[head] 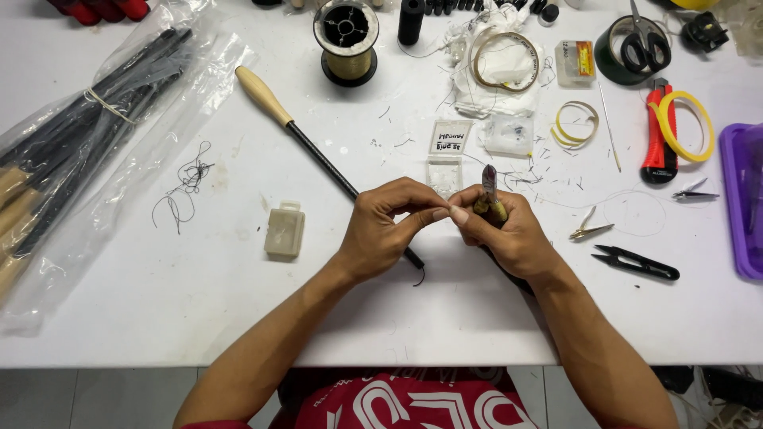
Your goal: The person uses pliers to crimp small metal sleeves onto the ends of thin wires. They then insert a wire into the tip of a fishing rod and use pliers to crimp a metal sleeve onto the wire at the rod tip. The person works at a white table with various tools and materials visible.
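We are working at a white table (199, 302), both hands meeting just above its middle. Our left hand (381, 230) is curling in with thumb and forefinger pressed together, pinching something too fine to make out, most likely a thread. Our right hand (505, 230) is closing around a small upright piece (489, 195), dark at the tip and wrapped in yellowish winding lower down; its thumb is touching the left fingertips.

A long black rod with a wooden handle (262, 95) is lying slantwise across the table, its thin end passing under our left hand. By our judgement the winding on the small piece is already partly laid, and the thread end is not yet trimmed or fixed; how much is left we cannot tell.

Around us things are lying ready: a spool of gold thread (346, 36) at the top, a small closed plastic box (284, 230) left of our hands, black thread snips (636, 262) to the right, a red utility knife (656, 131) beyond them, scissors (644, 40) on a roll of tape, and a bag of black rods (87, 135) along the left edge. Loose thread clippings are scattering over the surface.
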